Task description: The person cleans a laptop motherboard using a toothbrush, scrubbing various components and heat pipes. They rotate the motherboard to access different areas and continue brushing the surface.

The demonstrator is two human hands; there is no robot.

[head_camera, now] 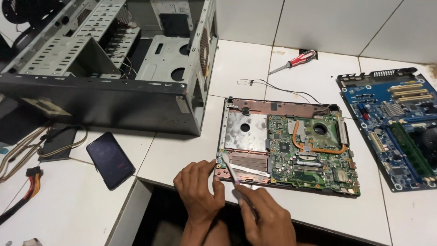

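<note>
An opened laptop base (pixel 246 130) lies on the white tiled counter, its green motherboard (pixel 314 159) with a copper heat pipe exposed. My left hand (pixel 198 189) rests against the base's near left corner, fingers curled on its edge. My right hand (pixel 264 214) grips a thin pale tool (pixel 229 167), probably a small brush or pry stick, whose tip points at the left edge of the base near the corner.
An empty desktop computer case (pixel 104 68) lies open at back left. A dark phone (pixel 110 159) and cables (pixel 27 177) lie at left. A red-handled screwdriver (pixel 295 60) is at the back, a blue motherboard (pixel 396 127) at right. The counter edge runs below my hands.
</note>
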